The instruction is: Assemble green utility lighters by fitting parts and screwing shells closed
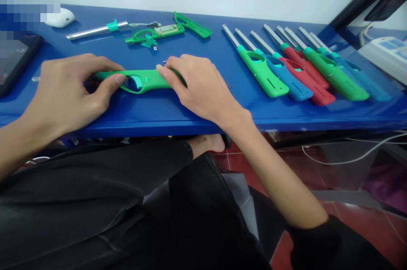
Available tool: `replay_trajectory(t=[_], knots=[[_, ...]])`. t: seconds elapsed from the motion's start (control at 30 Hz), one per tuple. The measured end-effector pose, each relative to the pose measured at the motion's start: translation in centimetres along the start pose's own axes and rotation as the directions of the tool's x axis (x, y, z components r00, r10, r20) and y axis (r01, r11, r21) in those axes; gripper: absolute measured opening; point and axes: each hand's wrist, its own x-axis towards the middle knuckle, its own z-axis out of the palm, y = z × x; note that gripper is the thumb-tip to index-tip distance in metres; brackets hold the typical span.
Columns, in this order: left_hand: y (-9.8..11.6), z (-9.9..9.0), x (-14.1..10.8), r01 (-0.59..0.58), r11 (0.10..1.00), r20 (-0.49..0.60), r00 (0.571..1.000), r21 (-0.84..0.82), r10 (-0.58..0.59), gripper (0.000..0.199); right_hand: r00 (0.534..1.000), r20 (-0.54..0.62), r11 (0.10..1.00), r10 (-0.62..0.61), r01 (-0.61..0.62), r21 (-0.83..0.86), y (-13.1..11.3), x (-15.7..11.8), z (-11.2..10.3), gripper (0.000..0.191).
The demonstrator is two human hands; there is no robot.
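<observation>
Between my two hands lies a light green lighter handle (154,80) with a turquoise trigger showing in its finger loop. My left hand (73,87) grips the loop end with thumb and fingers. At the other end, my right hand (197,83) is closed around the handle, its thumb on top. Beyond my hands rests a metal lighter tube (95,31) with a turquoise collar. Next to it are an opened green handle half (168,29) holding a clear fuel tank, a loose turquoise trigger (149,41) and another green handle half (199,28).
On the right lie several long-necked lighters (263,70) in green, blue and red. A white device (386,56) sits at the far right. A dark phone (22,58), a white computer mouse (60,18) and a small spring (36,79) are at left. The blue table's edge (159,127) runs in front.
</observation>
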Motion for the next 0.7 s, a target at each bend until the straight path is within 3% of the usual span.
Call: replay_trajectory(t=[0.57, 0.63, 0.7], knots=[[-0.1, -0.1, 0.0, 0.011, 1.000, 0.013, 1.000, 0.007, -0.011, 0.053, 0.999, -0.035, 1.000, -0.001, 0.002, 0.021, 0.5, 0.6, -0.1, 0.035], [-0.1, -0.1, -0.1, 0.022, 1.000, 0.015, 1.000, 0.009, -0.023, 0.054, 0.995, -0.103, 1.000, -0.021, 0.022, 0.007, -0.3, -0.8, -0.7, 0.032], [-0.1, 0.0, -0.2, 0.035, 0.999, 0.011, 0.999, 0.010, -0.035, 0.057, 0.966, -0.255, 0.997, -0.027, 0.046, 0.069, -2.1, -4.2, -0.7, 0.028]])
